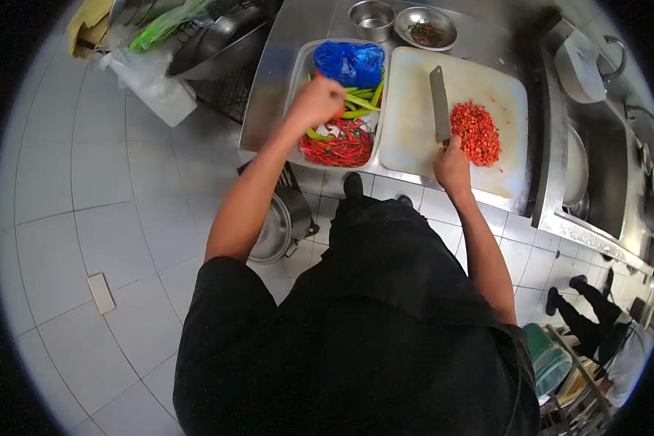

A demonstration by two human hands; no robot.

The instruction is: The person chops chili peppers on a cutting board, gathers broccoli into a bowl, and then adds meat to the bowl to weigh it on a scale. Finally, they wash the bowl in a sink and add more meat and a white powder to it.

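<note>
The black shirt (356, 356) filled the space nearest the camera. Beyond it, the right hand (453, 171) had its fingers wrapped round the handle of a cleaver (439, 98), over the cutting board (414, 145) beside chopped red chillies (476, 134). The cleaver looked stiff and fairly heavy, best held by that handle. The left hand (315, 104) hung over the tray (296, 76), fingers curled inward; what they pinched, if anything, I couldn't tell. Red chillies (341, 149) and green peppers (360, 102) lay there, probably light, smooth and easily bruised, best lifted by their stems.
</note>
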